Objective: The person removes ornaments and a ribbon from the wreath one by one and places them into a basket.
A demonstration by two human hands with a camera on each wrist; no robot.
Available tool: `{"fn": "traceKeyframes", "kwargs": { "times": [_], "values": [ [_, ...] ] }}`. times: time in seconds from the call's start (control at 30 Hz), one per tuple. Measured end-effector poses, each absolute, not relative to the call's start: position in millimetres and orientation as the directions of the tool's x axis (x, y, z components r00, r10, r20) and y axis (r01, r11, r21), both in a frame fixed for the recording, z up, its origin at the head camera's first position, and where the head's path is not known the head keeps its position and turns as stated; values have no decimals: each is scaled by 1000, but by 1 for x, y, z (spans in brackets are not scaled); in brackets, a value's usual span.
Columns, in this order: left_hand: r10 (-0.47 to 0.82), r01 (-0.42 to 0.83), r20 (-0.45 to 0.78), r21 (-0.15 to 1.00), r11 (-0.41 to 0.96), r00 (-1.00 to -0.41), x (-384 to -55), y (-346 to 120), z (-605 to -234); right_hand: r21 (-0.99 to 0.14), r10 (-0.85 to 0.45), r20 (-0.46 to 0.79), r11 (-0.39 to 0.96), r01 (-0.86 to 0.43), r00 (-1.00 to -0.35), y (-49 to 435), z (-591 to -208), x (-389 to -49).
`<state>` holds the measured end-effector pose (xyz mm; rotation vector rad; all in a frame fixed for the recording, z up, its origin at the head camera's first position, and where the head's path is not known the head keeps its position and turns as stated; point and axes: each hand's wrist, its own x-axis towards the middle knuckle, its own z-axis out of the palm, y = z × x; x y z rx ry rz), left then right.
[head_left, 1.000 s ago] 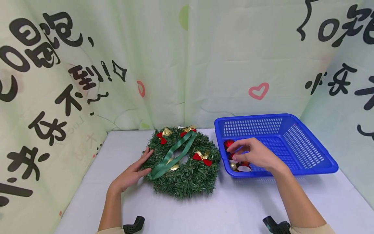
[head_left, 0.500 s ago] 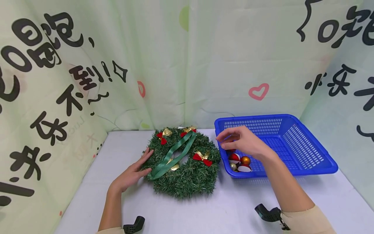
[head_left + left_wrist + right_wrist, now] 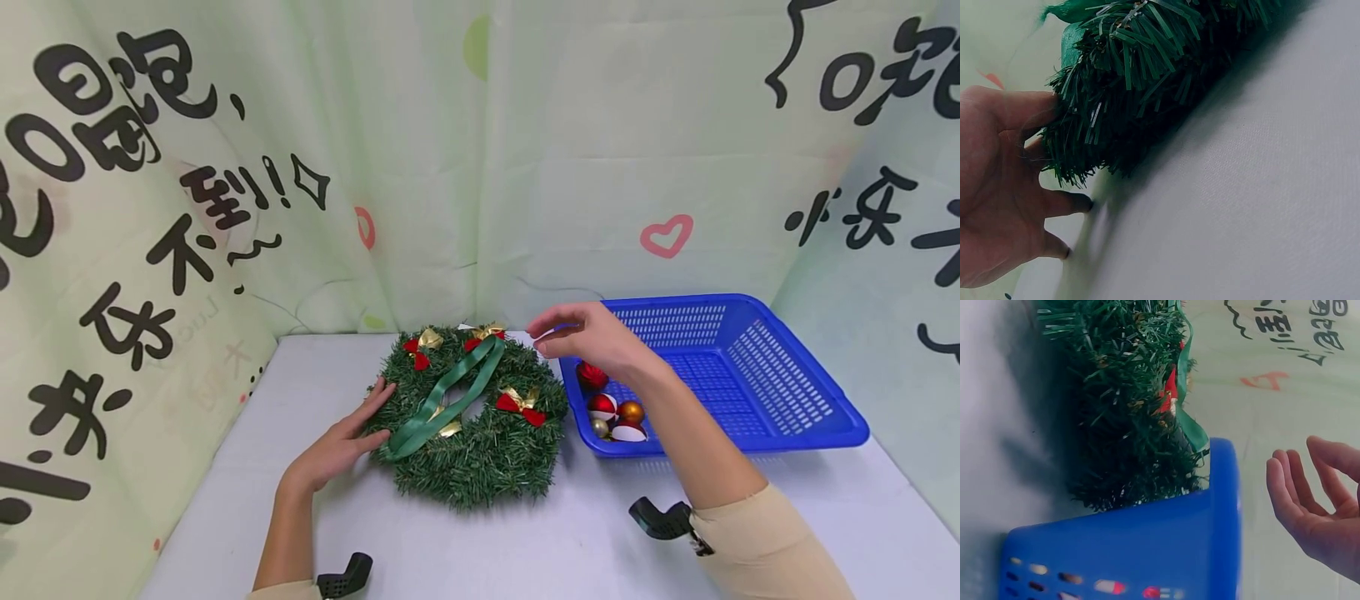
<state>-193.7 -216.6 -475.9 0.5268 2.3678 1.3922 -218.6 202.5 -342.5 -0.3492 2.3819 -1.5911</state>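
A green wreath lies on the table, with red-and-gold bows and a green ribbon loop on it. My left hand rests against its left side, fingers spread. In the left wrist view the thumb touches the needles, while lower fingertips reach the table. Over the near-left corner of a blue basket, my right hand hovers beside the wreath's upper right. Its fingers are loosely bent, and nothing shows between them in the right wrist view.
Several baubles lie in the basket's left end, among them a dark red one, a red-and-white one and an orange one. The basket stands close to the wreath's right side. A printed curtain hangs behind the table.
My right hand has lifted away from the baubles and moved left and up over the basket rim toward the wreath. The left hand and the wreath have stayed put.
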Motion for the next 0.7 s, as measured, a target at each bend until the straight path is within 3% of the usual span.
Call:
{"fn": "traceKeyframes", "kwargs": {
  "times": [0.7],
  "values": [
    [478, 139, -111, 878, 457, -871, -195, -218, -476, -938, -354, -165, 344, 36, -920, 159, -324, -255]
  ]
}}
